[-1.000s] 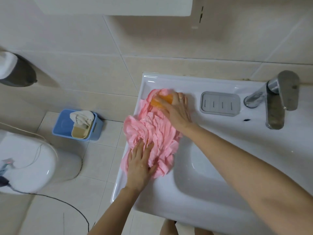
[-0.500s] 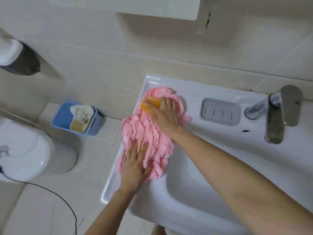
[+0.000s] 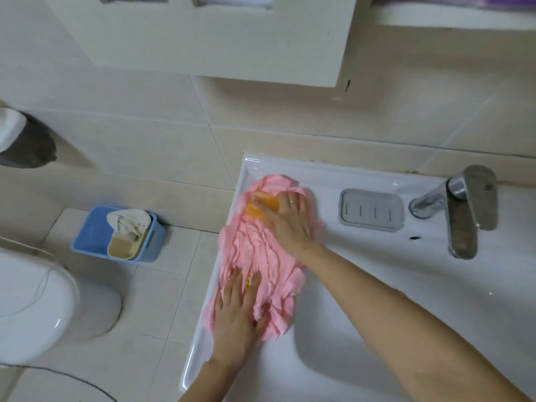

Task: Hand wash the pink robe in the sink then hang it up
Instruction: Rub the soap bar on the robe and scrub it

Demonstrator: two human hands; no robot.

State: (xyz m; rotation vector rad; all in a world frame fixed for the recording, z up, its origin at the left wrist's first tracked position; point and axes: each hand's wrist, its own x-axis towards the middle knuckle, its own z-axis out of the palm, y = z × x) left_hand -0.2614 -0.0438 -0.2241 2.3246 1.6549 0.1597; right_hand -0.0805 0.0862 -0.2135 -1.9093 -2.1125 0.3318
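Left hand (image 3: 236, 317) lies flat, fingers straight, palm down on the near end of the pink robe (image 3: 258, 250). A small yellow patch shows between its fingers; can't tell what it is. The robe is bunched and wrinkled along the left ledge of the white sink (image 3: 200, 338), its right edge hanging toward the basin. Right arm crosses over the basin from the right. Right hand (image 3: 287, 219) is at the far end of the robe, fingers curled over an orange soap bar (image 3: 262, 206), holding it against the fabric; ring on one finger. Right of that hand is a grey soap dish (image 3: 371, 213) on the far ledge, then a chrome faucet (image 3: 461, 210). Left, on the floor: toilet (image 3: 43, 300) near, blue bin (image 3: 92, 236) farther, by the wall. White wall cabinet (image 3: 203, 39) hangs over the sink.
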